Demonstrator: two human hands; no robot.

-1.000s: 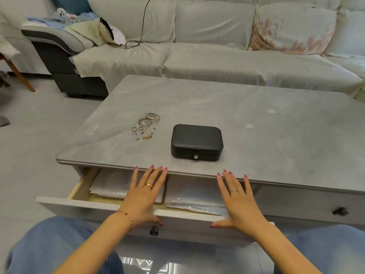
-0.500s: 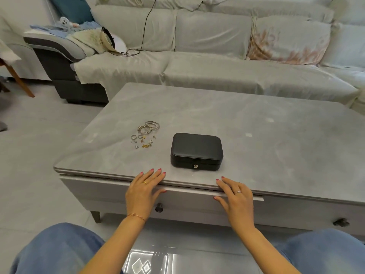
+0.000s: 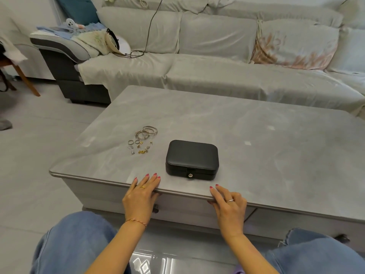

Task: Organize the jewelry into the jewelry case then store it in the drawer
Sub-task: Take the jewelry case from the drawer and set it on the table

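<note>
A black jewelry case (image 3: 192, 159), closed with a snap button at its front, sits near the front edge of the grey coffee table (image 3: 266, 147). Left of the case lies a loose pile of jewelry (image 3: 142, 139): bangles, rings and small earrings. The drawer (image 3: 177, 209) under the tabletop is closed, its dark knob partly hidden by my left hand. My left hand (image 3: 140, 196) rests on the table's front edge with fingers straight. My right hand (image 3: 229, 204) rests on the same edge, first two fingers extended, the others loosely bent, holding nothing.
A grey sofa (image 3: 217, 62) runs behind the table, with a patterned cushion (image 3: 294, 44), a cable (image 3: 152, 26) and clothes at its left end. A second drawer knob (image 3: 342, 238) shows at the lower right. My jeans-clad knees are in front of the table.
The drawer, open with papers visible a second ago, has been pushed closed. Both hands have moved up from the drawer front to the table's front edge.
</note>
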